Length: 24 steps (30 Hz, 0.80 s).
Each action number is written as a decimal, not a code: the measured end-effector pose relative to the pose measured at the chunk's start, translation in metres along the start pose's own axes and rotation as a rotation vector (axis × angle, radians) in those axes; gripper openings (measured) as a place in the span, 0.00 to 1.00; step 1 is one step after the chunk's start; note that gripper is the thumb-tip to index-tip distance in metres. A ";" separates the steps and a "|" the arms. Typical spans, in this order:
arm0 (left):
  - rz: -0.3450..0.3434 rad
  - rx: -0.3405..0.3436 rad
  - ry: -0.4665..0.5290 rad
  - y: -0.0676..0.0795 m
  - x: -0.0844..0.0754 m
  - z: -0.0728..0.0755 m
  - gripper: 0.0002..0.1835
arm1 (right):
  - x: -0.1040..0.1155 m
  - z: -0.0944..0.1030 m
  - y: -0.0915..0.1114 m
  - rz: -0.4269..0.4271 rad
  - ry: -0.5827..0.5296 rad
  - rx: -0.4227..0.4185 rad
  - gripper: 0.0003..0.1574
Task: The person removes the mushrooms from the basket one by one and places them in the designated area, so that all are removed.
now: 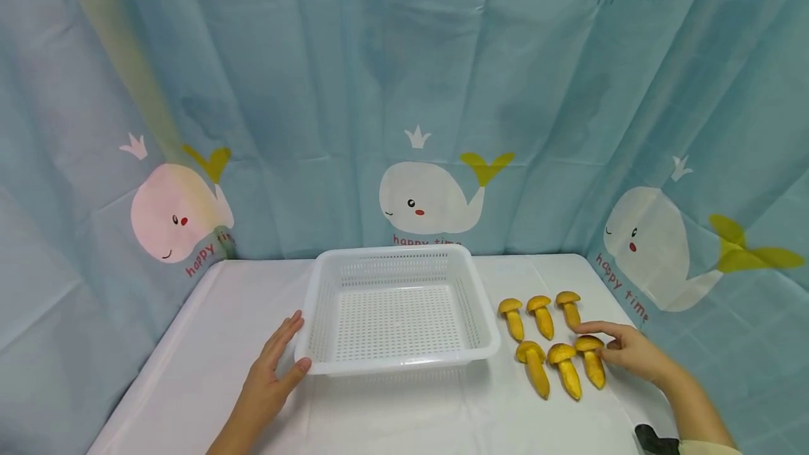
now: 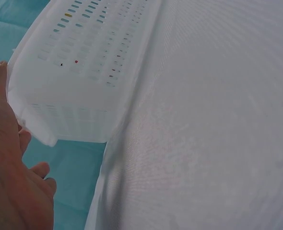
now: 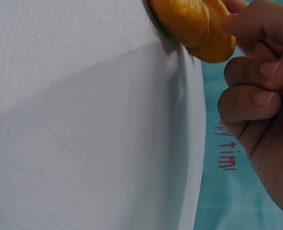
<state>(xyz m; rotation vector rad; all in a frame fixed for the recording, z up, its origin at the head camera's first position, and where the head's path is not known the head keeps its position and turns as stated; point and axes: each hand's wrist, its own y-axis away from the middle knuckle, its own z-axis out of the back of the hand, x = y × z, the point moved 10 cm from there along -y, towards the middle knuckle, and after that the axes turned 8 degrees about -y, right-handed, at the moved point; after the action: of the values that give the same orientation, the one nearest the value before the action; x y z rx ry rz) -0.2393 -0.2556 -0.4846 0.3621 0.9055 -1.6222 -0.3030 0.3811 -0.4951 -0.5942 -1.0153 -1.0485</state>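
Note:
A white perforated plastic basket point(image 1: 398, 364) stands on the table. My left hand point(image 1: 268, 378) rests against its left side, fingers fairly straight and the thumb at the near left corner. In the left wrist view, that hand point(image 2: 17, 158) touches the basket's rim point(image 2: 33, 127). To the right of the basket lie yellow-brown mushrooms in two rows, three to a row. My right hand point(image 1: 632, 353) pinches the cap of the near row's rightmost mushroom point(image 1: 593, 364) between index finger and thumb. The right wrist view shows the cap point(image 3: 218, 43) at the fingertips and other fingers point(image 3: 252, 103) curled.
A white cloth point(image 1: 246, 300) covers the table. Behind and beside it hangs a blue curtain point(image 1: 303, 125) with printed whales. The far row of mushrooms point(image 1: 541, 318) lies close behind the near one. A dark object point(image 1: 654, 441) shows by the right sleeve point(image 1: 708, 448).

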 end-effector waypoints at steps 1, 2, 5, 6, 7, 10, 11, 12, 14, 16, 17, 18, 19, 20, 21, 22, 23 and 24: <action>-0.012 -0.004 0.003 0.000 -0.001 0.001 0.40 | 0.002 -0.001 0.000 0.014 -0.004 0.000 0.31; -0.006 -0.002 0.004 0.000 -0.001 0.001 0.40 | 0.005 -0.001 0.000 0.025 -0.007 0.000 0.31; -0.022 -0.008 0.003 0.000 -0.002 0.004 0.40 | 0.012 -0.003 0.000 0.059 -0.003 -0.017 0.31; -0.022 -0.007 0.003 0.000 -0.003 0.004 0.40 | 0.014 -0.004 0.000 0.067 0.004 -0.028 0.30; -0.022 -0.004 0.001 0.000 -0.003 0.004 0.40 | 0.016 -0.004 0.001 0.072 0.014 -0.046 0.30; -0.027 -0.005 -0.004 -0.001 -0.003 0.005 0.40 | 0.020 0.000 0.002 0.076 0.076 -0.116 0.29; -0.021 -0.002 -0.006 -0.001 -0.002 0.005 0.40 | 0.020 0.001 0.002 0.066 0.097 -0.145 0.28; -0.018 0.000 -0.006 -0.002 -0.002 0.004 0.40 | 0.021 0.003 0.002 0.054 0.124 -0.175 0.27; -0.016 -0.001 -0.007 -0.001 -0.002 0.003 0.40 | 0.023 0.006 0.003 0.033 0.182 -0.224 0.24; -0.018 -0.004 -0.005 -0.001 -0.001 0.003 0.40 | 0.027 0.008 0.004 0.020 0.229 -0.261 0.22; -0.020 -0.003 -0.004 0.000 -0.002 0.002 0.40 | 0.029 0.008 0.004 0.016 0.243 -0.279 0.21; -0.025 -0.002 -0.003 0.000 -0.002 0.002 0.40 | 0.032 0.008 0.005 0.025 0.263 -0.293 0.20; -0.028 -0.002 -0.004 0.001 -0.002 0.002 0.40 | 0.035 0.009 0.006 0.036 0.274 -0.307 0.20; -0.033 0.001 -0.006 0.001 -0.003 0.002 0.39 | 0.038 0.009 0.006 0.054 0.282 -0.319 0.20; -0.037 0.000 -0.006 0.001 -0.003 0.002 0.39 | 0.040 0.010 0.007 0.070 0.280 -0.338 0.20; -0.039 0.002 -0.005 0.001 -0.003 0.003 0.39 | 0.043 0.011 0.007 0.088 0.285 -0.355 0.20; -0.047 -0.001 -0.008 0.001 -0.004 0.004 0.38 | 0.045 0.012 0.007 0.107 0.291 -0.375 0.20; -0.049 -0.002 -0.012 0.000 -0.004 0.005 0.38 | 0.047 0.013 0.008 0.127 0.305 -0.394 0.19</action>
<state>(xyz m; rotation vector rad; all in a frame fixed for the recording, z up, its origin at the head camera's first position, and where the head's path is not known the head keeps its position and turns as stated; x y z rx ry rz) -0.2366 -0.2562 -0.4788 0.3304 0.9128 -1.6663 -0.2945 0.3745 -0.4466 -0.7785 -0.5001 -1.1923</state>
